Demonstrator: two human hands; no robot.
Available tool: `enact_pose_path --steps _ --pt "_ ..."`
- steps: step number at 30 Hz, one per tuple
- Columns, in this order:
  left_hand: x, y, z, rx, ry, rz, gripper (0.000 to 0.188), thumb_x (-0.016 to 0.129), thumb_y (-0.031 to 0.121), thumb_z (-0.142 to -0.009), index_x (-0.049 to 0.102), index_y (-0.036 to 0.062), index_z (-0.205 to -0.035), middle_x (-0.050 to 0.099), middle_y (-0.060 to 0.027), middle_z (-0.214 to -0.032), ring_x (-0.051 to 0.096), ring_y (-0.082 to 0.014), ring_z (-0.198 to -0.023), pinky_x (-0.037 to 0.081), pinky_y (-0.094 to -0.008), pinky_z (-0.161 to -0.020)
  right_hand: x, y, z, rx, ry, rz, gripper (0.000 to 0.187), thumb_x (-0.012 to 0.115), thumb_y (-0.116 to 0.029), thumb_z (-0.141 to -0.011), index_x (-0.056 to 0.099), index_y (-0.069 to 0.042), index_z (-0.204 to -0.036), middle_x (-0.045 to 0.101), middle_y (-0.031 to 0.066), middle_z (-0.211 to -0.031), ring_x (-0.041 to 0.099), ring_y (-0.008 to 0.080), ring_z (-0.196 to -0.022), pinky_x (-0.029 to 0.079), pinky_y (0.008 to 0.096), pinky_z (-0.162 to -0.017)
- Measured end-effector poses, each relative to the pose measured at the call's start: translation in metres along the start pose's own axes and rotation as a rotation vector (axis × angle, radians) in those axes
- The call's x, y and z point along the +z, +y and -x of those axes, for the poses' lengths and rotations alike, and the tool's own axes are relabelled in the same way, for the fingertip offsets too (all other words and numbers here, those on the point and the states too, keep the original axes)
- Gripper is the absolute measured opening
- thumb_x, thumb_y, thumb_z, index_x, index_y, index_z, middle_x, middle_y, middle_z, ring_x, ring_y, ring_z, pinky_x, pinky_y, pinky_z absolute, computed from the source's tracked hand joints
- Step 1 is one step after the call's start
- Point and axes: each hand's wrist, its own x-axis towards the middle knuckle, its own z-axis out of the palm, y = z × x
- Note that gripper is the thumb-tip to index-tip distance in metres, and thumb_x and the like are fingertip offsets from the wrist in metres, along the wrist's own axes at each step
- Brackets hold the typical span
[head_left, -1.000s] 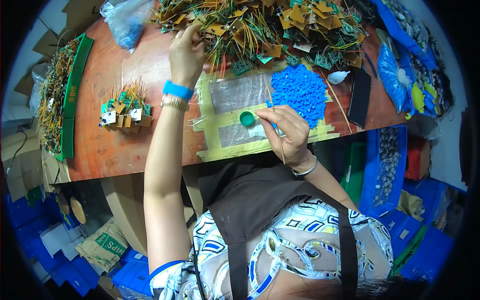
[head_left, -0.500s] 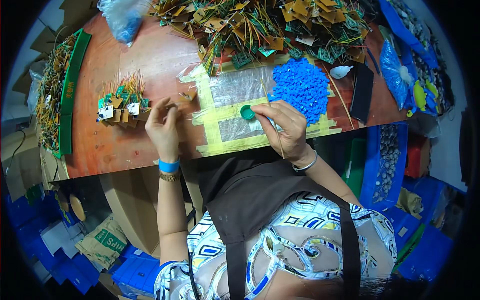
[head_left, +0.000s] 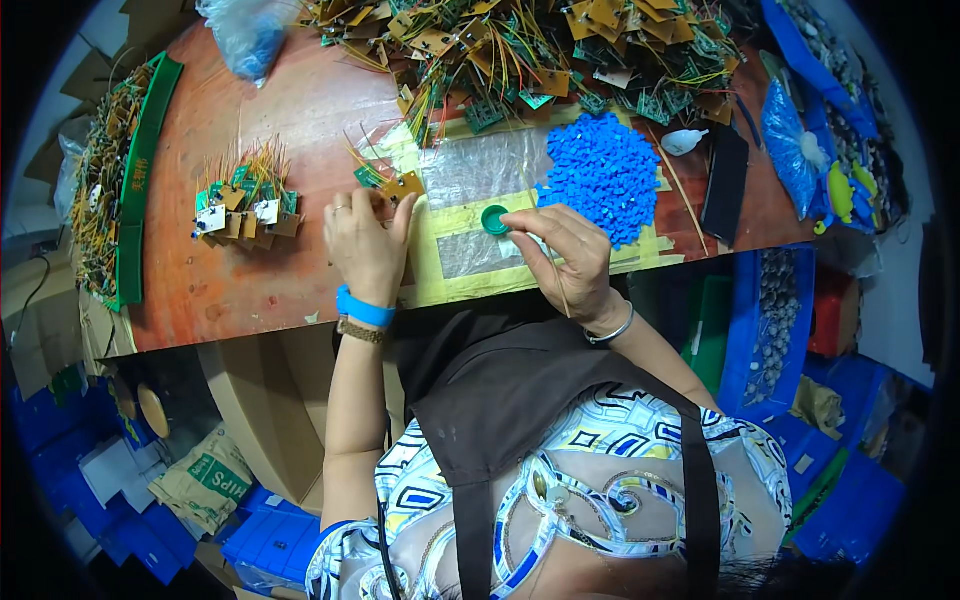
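Note:
My left hand (head_left: 368,245) is over the table, its thumb spread from the bent fingers. Just beyond its fingertips lies a small brown circuit board (head_left: 402,187) with thin wires and a green piece; whether the thumb touches it is unclear. My right hand (head_left: 572,255) pinches a small round green cap (head_left: 494,220), hollow side up, between thumb and forefinger. A thin wooden stick (head_left: 559,285) also runs through that hand. Right of the cap spreads a heap of small blue plastic pieces (head_left: 602,180). Clear film (head_left: 475,180) edged with yellow tape covers the table in front of me.
A large pile of wired circuit boards (head_left: 530,60) fills the far side. A smaller cluster (head_left: 245,210) sits at left, near a green strip (head_left: 135,190). At right lie a black flat bar (head_left: 725,185), a small white bottle (head_left: 684,142) and a blue-filled bag (head_left: 790,150).
My left hand has moved right, toward the small circuit board. That board now lies slightly farther right, with its green piece visible. My right hand stays put with the cap and stick.

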Motion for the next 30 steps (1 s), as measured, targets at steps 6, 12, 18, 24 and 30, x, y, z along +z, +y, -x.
enact_pose_path --steps 6,12,18,24,30 --pt "0.014 -0.012 0.0 -0.192 -0.053 0.317 0.017 0.073 0.018 -0.084 0.063 0.0051 -0.09 0.061 -0.0097 -0.089 0.056 -0.0299 -0.084 0.045 -0.0414 -0.074 -0.006 0.004 0.005 -0.02 -0.034 0.001 0.02 0.069 0.003 -0.082 0.069 0.0 -0.101 0.069 0.0111 -0.084 0.065 0.0237 -0.071 0.05 0.0316 -0.064" --pt "0.021 -0.006 -0.013 -0.096 -0.028 0.218 0.018 0.074 0.018 -0.083 0.066 0.0053 -0.093 0.06 -0.0148 -0.091 0.053 -0.0336 -0.092 0.042 -0.0455 -0.08 -0.009 0.006 0.015 0.055 -0.118 -0.051 0.033 0.052 -0.025 -0.1 0.068 0.002 -0.107 0.063 0.0101 -0.075 0.06 0.0207 -0.067 0.046 0.03 -0.061" --pt "0.0 0.002 -0.005 -0.339 -0.118 0.638 0.013 0.066 0.009 -0.091 0.062 0.0008 -0.101 0.066 -0.0118 -0.096 0.066 -0.0211 -0.085 0.052 -0.031 -0.069 -0.012 0.013 0.018 0.12 -0.151 -0.128 0.036 0.048 -0.027 -0.102 0.068 0.003 -0.104 0.063 0.012 -0.081 0.06 0.0201 -0.07 0.046 0.0302 -0.061" --pt "-0.011 -0.001 0.023 -0.544 -0.107 1.205 0.021 0.06 0.004 -0.096 0.062 -0.0045 -0.115 0.068 -0.0049 -0.093 0.065 -0.0089 -0.08 0.052 -0.021 -0.063 -0.008 0.018 0.024 0.212 -0.175 -0.116 0.036 0.05 -0.028 -0.102 0.066 0.004 -0.093 0.066 0.0108 -0.083 0.061 0.0169 -0.067 0.048 0.0272 -0.062" --pt "-0.013 0.02 0.034 -0.435 -0.115 1.013 0.022 0.062 0.005 -0.095 0.068 -0.0033 -0.114 0.069 -0.004 -0.088 0.063 -0.0075 -0.071 0.054 -0.0214 -0.06 -0.002 0.025 0.029 0.288 -0.172 -0.195 0.037 0.049 -0.028 -0.103 0.066 0.003 -0.093 0.065 0.0105 -0.082 0.06 0.0165 -0.064 0.048 0.0275 -0.06"
